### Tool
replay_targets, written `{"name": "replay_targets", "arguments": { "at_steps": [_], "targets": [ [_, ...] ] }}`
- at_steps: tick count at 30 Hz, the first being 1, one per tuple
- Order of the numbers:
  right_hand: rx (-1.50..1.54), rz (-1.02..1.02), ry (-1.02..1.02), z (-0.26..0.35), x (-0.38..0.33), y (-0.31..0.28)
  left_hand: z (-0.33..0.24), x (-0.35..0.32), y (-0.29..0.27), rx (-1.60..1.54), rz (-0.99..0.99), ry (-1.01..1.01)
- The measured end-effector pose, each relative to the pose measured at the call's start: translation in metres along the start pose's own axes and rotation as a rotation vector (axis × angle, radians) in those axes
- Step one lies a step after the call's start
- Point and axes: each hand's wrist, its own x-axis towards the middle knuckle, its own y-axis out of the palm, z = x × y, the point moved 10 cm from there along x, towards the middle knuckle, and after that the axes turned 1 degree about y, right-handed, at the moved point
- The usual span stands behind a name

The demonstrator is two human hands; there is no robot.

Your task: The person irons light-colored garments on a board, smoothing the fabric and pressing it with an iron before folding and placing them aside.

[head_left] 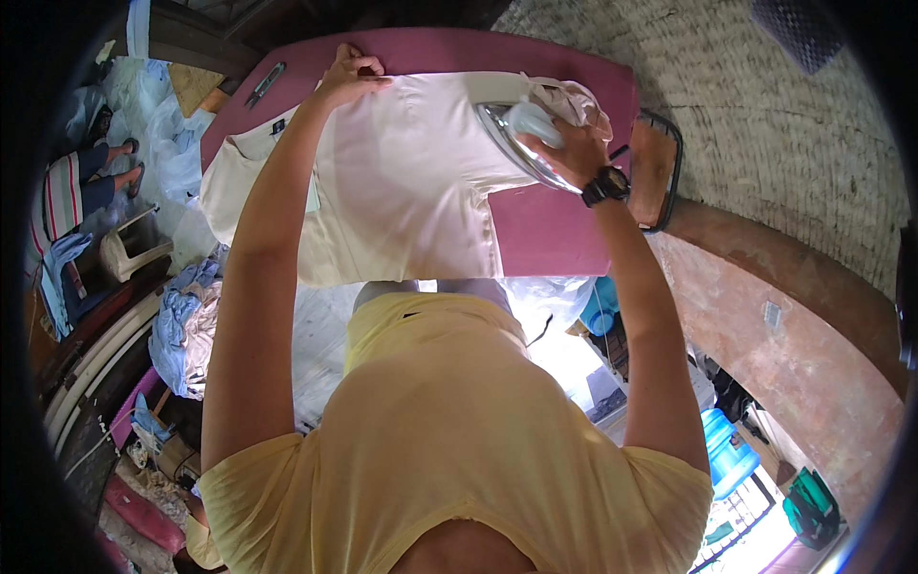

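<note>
A cream shirt [402, 172] lies spread over the maroon ironing board [553, 230], its neckline toward the left. My left hand [352, 78] pinches the shirt's far edge between thumb and fingers. At the right, my right hand [574, 153] is wrapped round the handle of a clothes iron [516, 143]. The iron's soleplate rests on the shirt near the sleeve, its tip pointing far and left. Beyond the iron, a bunched part of the sleeve [579, 100] lies in folds. Thread snips [266, 84] lie on the board left of my left hand.
A black metal frame [660, 172] juts from the board's right end, beside a woven mat wall [765, 143]. Crumpled clothes [182, 325] are heaped at the left. Farther left are another person's legs [105, 177] and clear plastic bags [153, 115]. A blue water jug [729, 450] stands lower right.
</note>
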Motion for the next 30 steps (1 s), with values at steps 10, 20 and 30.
{"name": "replay_targets", "arguments": {
  "at_steps": [10, 20, 30],
  "targets": [
    [-0.010, 0.288, -0.247, 0.079, -0.012, 0.049, -0.004, 0.004, -0.002, -0.007, -0.086, 0.053],
    [-0.021, 0.201, -0.203, 0.044, -0.036, 0.030, -0.024, -0.003, -0.013, 0.005, -0.114, 0.047],
    [0.143, 0.236, -0.154, 0.032, -0.059, 0.035, -0.032, -0.009, -0.018, -0.158, -0.069, 0.090]
  ]
}}
